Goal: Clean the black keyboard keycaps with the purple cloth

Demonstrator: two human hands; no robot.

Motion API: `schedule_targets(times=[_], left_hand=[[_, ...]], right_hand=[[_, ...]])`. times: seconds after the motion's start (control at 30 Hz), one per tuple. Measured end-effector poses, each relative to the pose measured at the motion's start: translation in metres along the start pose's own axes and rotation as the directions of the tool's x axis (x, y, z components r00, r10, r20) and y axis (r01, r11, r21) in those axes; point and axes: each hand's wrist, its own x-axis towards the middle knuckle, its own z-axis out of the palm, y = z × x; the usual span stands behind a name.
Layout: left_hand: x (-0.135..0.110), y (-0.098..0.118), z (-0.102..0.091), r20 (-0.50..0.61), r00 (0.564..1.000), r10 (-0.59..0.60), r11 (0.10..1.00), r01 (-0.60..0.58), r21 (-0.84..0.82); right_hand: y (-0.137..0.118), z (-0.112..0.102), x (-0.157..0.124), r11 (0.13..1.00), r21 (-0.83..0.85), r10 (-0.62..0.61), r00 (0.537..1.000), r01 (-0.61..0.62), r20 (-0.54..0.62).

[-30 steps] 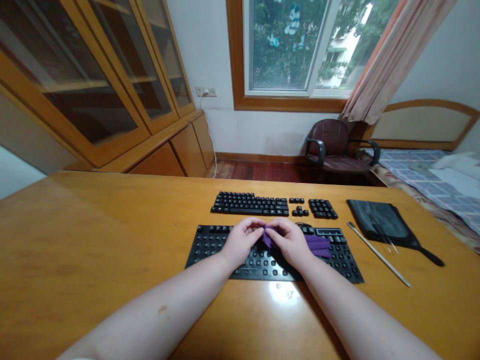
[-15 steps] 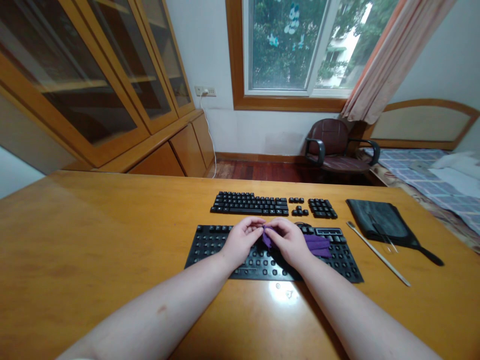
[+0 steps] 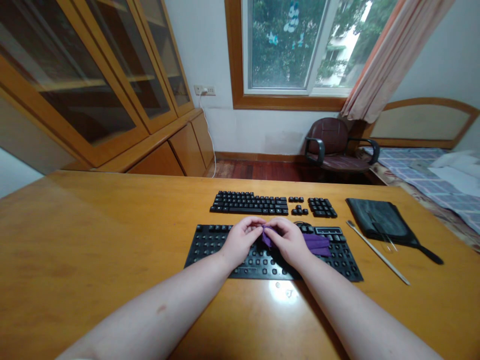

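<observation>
A black keyboard base (image 3: 258, 271), stripped of most of its keycaps, lies on the desk beneath my hands. My right hand (image 3: 290, 241) pinches a purple cloth (image 3: 317, 245), whose loose end trails right across the base. Fingertip to fingertip with it, my left hand (image 3: 243, 241) is closed in a pinch at the cloth's left edge. Whatever small thing sits between the left fingers is hidden. Behind the base, loose black keycaps (image 3: 247, 203) are laid out in keyboard order, with a separate number-pad block (image 3: 322, 207) at their right end.
Right of the base lies a thin pale stick-like brush (image 3: 378, 253). Beyond it is a dark pouch (image 3: 378, 220) with a wire tool (image 3: 382, 232) on top. The wooden desk (image 3: 112, 240) extends left. An armchair (image 3: 332, 145) stands past its far edge.
</observation>
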Motion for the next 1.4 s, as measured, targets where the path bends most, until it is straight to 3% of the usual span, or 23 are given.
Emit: schedule_targets(times=[0.6, 0.87, 1.27, 1.4], left_hand=[[0.0, 0.0008, -0.0004, -0.004, 1.0, -0.005, 1.0, 0.005, -0.01], [0.0002, -0.0035, 0.0008, -0.058, 0.998, -0.032, 0.998, 0.029, -0.062], [0.0, -0.008, 0.0023, -0.061, 0.998, -0.021, 0.99, 0.012, -0.142], [0.0005, -0.0081, 0.0009, -0.068, 0.998, 0.01, 0.993, -0.018, -0.118]], right_hand=[[0.0006, -0.0002, 0.0003, 1.0, -0.007, -0.005, 1.0, 0.005, 0.003], [0.0029, 0.0001, 0.0005, 0.999, -0.006, 0.034, 0.999, -0.034, -0.02], [0.0079, 0.0015, 0.0006, 0.986, 0.121, 0.126, 0.987, -0.114, -0.094], [0.0068, 0.0006, 0.0006, 0.987, 0.127, 0.107, 0.991, -0.096, -0.085]])
